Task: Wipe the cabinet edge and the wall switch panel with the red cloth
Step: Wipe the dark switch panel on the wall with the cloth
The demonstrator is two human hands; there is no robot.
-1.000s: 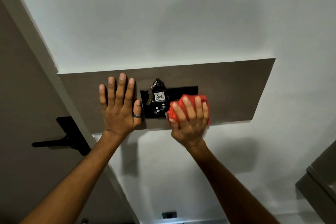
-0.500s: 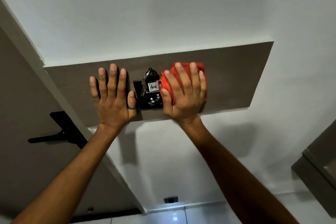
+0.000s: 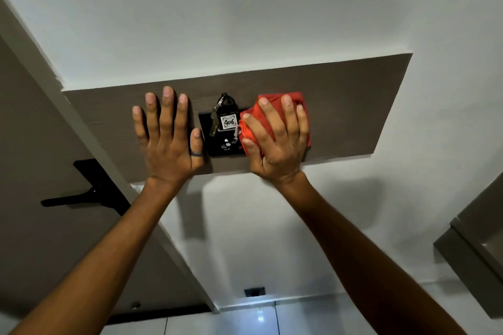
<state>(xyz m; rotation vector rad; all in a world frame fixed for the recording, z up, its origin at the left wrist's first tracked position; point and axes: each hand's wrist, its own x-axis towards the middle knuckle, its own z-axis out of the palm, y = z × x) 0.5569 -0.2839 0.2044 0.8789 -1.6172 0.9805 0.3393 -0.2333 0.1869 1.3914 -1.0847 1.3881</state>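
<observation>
A black wall switch panel [image 3: 223,144] is mounted on a brown wooden board [image 3: 353,106] fixed to the white wall. Keys with a tag marked 406 [image 3: 228,122] hang in front of the panel. My right hand [image 3: 275,141] presses the bunched red cloth [image 3: 272,106] flat against the panel's right part, which is hidden under it. My left hand [image 3: 168,136] lies flat with fingers spread on the board, just left of the panel, holding nothing. A dark ring sits on its thumb.
A brown door with a black lever handle [image 3: 87,193] stands at the left. A brown cabinet corner [image 3: 473,247] juts in at the lower right. A small black socket [image 3: 254,291] sits low on the wall above the tiled floor.
My right hand with the red cloth has moved up from the board's lower edge onto the switch panel's right part. My left hand stays flat on the board.
</observation>
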